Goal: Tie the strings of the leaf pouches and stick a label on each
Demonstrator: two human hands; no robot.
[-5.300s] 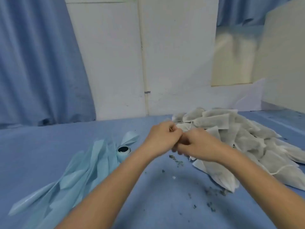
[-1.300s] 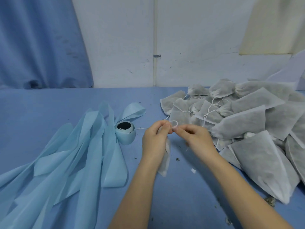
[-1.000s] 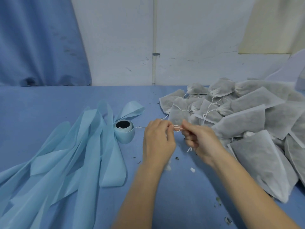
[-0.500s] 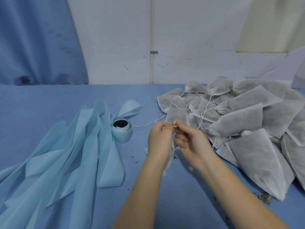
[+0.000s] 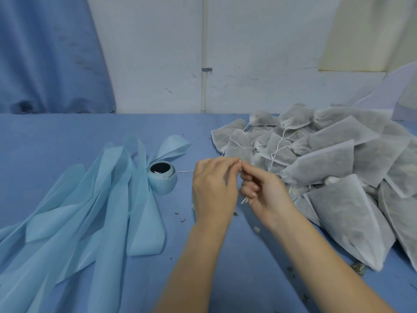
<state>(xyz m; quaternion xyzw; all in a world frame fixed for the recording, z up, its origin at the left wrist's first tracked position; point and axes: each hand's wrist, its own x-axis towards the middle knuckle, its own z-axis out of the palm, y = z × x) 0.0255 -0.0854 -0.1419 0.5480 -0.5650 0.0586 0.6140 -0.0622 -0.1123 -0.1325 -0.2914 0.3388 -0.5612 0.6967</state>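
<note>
My left hand (image 5: 214, 188) and my right hand (image 5: 264, 190) meet above the blue table, fingertips together. Both pinch the white string (image 5: 240, 164) of one leaf pouch, which my left hand hides almost fully; only a white corner (image 5: 193, 205) shows by the wrist. A short string end (image 5: 244, 200) hangs under my right fingers. A heap of grey-white leaf pouches (image 5: 327, 163) with loose strings lies to the right. A pale blue label roll (image 5: 163, 177) stands left of my hands.
Long pale blue backing strips (image 5: 90, 199) spread over the left of the blue table (image 5: 56, 136). Leaf crumbs (image 5: 357, 267) dot the cloth near the heap. A white wall (image 5: 248, 53) and a blue curtain (image 5: 45, 53) stand behind the table.
My hands stayed together at the pouch's string. The loop seen a second ago between my fingertips has closed up, and the long string trailing toward the roll has shortened.
</note>
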